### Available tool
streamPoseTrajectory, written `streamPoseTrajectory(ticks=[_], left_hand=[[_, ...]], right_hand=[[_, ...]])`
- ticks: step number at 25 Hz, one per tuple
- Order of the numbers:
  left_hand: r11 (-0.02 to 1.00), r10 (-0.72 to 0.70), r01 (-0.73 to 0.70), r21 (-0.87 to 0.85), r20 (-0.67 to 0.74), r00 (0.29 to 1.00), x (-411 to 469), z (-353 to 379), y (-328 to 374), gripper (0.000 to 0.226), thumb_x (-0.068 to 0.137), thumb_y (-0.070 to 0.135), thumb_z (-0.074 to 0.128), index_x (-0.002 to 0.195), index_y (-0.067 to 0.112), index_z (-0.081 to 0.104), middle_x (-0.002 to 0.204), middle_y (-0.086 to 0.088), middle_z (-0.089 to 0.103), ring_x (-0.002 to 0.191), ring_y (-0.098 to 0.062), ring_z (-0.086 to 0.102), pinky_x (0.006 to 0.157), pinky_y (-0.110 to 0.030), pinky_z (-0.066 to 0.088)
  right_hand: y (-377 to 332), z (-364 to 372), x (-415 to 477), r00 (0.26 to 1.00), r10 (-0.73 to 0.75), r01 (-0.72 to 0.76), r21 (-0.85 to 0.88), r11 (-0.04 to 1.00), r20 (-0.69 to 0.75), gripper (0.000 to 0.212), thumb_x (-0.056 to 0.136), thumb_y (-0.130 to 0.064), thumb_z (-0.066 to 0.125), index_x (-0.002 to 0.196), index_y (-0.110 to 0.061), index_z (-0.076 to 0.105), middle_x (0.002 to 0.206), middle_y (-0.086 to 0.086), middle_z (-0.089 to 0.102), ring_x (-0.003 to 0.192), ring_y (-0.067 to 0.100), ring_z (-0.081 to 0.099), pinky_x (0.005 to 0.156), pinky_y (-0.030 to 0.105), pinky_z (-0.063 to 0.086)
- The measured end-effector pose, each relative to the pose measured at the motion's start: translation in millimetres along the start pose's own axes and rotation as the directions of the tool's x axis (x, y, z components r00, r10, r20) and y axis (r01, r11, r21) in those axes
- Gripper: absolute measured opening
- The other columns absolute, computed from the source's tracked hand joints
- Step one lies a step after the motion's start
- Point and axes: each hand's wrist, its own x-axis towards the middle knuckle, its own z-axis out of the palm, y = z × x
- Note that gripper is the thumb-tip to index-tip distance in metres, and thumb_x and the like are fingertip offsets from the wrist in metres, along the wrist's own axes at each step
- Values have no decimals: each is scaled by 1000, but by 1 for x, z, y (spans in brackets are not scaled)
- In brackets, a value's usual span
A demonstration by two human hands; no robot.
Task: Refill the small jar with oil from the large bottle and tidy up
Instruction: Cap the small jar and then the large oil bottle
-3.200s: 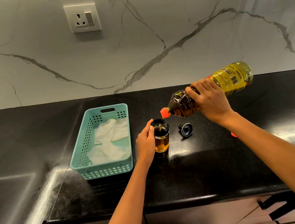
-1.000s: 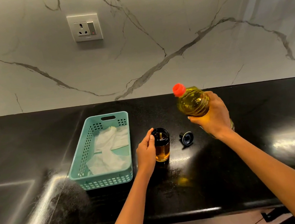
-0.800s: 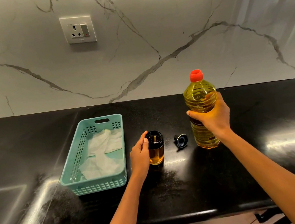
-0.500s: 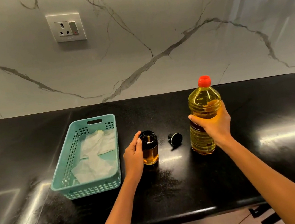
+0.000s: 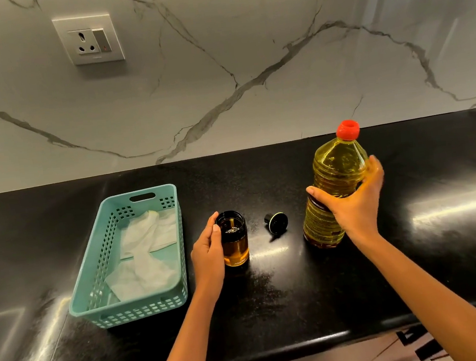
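Note:
The small glass jar (image 5: 234, 240) stands open on the black counter, holding amber oil. My left hand (image 5: 208, 251) wraps its left side. The jar's black lid (image 5: 277, 222) lies on the counter just to its right. Further right the large yellow oil bottle (image 5: 334, 180) stands upright on the counter, its red neck (image 5: 347, 130) on top. My right hand (image 5: 353, 202) grips the bottle around its middle.
A teal plastic basket (image 5: 178, 241) with crumpled white tissues (image 5: 146, 251) sits left of the jar. A marble wall with a power socket (image 5: 89, 39) rises behind. The counter's front edge (image 5: 310, 342) runs below my arms.
The bottle went from tilted over the jar to upright, then down onto the counter to the right of the lid. My left hand stayed on the jar.

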Motion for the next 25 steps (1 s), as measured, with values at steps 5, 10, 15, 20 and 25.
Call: streamPoseTrajectory(ticks=[5, 10, 15, 20, 25], left_hand=[[1000, -1, 1, -12, 3, 1000, 0, 0, 0, 33, 97, 18, 42, 129, 24, 51, 124, 12, 52, 120, -5, 47, 106, -30, 36], [1000, -2, 2, 6, -3, 1000, -1, -1, -1, 33, 97, 18, 41, 129, 23, 51, 122, 13, 52, 119, -5, 47, 106, -31, 36], [1000, -4, 4, 5, -5, 1000, -1, 0, 1, 34, 98, 18, 41, 129, 23, 51, 123, 14, 51, 122, -6, 46, 108, -33, 35], [1000, 3, -3, 0, -4, 1000, -2, 0, 2, 34, 98, 17, 41, 130, 22, 51, 124, 14, 51, 121, -5, 46, 108, -33, 35], [1000, 10, -10, 10, -12, 1000, -1, 1, 1, 34, 97, 17, 42, 129, 20, 51, 131, 5, 53, 124, -7, 46, 109, -34, 35]], right_hand=[[-15, 14, -25, 723, -688, 648, -285, 706, -58, 59, 77, -30, 72, 123, -8, 42, 135, 15, 34, 129, 30, 33, 109, 39, 32], [7, 47, -51, 805, -448, 549, -206, 810, 388, 23, 81, -7, 68, 103, -2, 63, 101, 9, 62, 95, 22, 61, 82, 22, 46], [32, 69, -55, 921, -16, 139, -291, 947, 389, 22, 82, -8, 66, 103, -4, 62, 98, 8, 62, 91, 20, 61, 81, 32, 51], [42, 87, -62, 939, 99, 18, -337, 941, 328, 26, 85, -10, 64, 110, -6, 61, 105, 9, 63, 97, 21, 61, 85, 33, 51], [42, 96, -62, 957, 114, -22, -327, 945, 267, 17, 87, -8, 60, 103, -6, 64, 100, 11, 66, 93, 23, 62, 78, 32, 50]])
